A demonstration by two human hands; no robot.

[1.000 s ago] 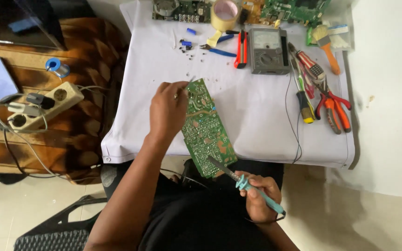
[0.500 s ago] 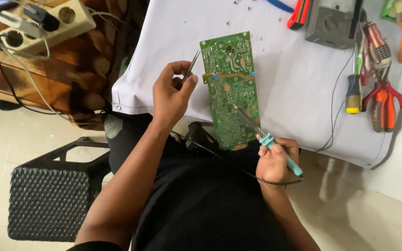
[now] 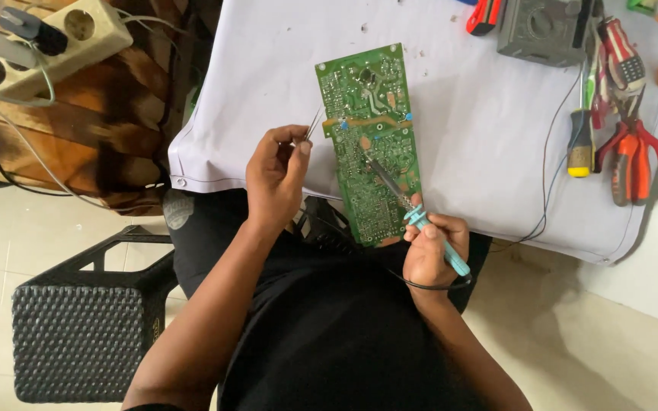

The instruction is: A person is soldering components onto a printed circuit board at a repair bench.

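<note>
The top-edge tools are cut off by the frame. Thin tweezers are pinched in the left hand. A soldering iron is gripped in the closed right hand, its tip on the green circuit board, which overhangs the white surface's near edge.

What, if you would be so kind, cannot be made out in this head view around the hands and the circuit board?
- Soldering iron tip: too small to tell whether it touches the circuit board.
- Thin metal tool in left hand: mostly hidden by fingers.
- Board's near end: covered by right hand.
- Grey meter: cut off by the top edge.
</note>
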